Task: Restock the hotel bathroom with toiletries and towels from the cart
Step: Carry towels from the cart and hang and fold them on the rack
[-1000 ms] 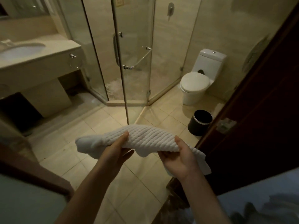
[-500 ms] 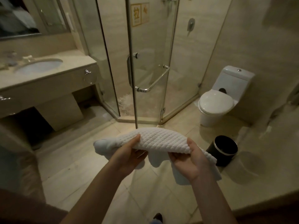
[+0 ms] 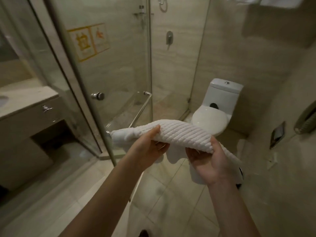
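1. Head view: a white towel (image 3: 184, 134), folded and thick, has a ribbed, quilted weave.
2. Its long axis runs left to right across the view. The middle arches up, and the right end droops lower than the left.
3. It is held in the air above the tiled floor (image 3: 171, 202), in front of the toilet (image 3: 220, 100) and just right of the glass shower door (image 3: 119, 65).
4. Left hand (image 3: 148, 147) pinches the near edge, thumb on top and fingers beneath.
5. Right hand (image 3: 208, 161), palm up, grips the right part the same way.
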The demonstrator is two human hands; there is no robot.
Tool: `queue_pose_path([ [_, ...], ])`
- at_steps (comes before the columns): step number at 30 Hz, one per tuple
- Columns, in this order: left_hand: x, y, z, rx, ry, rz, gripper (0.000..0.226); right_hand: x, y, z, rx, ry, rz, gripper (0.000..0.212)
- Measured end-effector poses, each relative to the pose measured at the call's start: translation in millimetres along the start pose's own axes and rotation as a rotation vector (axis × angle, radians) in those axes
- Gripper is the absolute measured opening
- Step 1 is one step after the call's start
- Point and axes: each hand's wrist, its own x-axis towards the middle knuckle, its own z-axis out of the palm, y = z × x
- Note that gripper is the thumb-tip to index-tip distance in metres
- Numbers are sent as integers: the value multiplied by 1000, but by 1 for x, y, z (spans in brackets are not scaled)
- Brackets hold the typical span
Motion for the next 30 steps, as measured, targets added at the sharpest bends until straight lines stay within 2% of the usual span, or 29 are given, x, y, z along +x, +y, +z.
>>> queue_pose_path([
  [5, 93, 43, 28, 57, -73, -25, 38, 76, -26, 28, -2, -24, -106, 52],
  [8, 145, 72, 46, 63, -157, -51, 45, 119, -44, 55, 1, -55, -188, 91],
  [13, 219, 115, 85, 184, -288, -90, 49, 182, -75, 82, -13, -74, -321, 114],
  [15, 243, 126, 103, 205, -312, -112, 46, 204, -87, 88, -25, -77, -367, 115],
  [19, 294, 140, 136, 213, -345, -125, 44, 244, -110, 100, 10, -76, -405, 99],
  [25, 373, 145, 175, 251, -364, -101, 29, 319, -147, 110, -4, -53, -399, 106],
  [30, 448, 150, 228, 269, -386, -91, 32, 387, -213, 119, -117, -100, -344, 111],
])
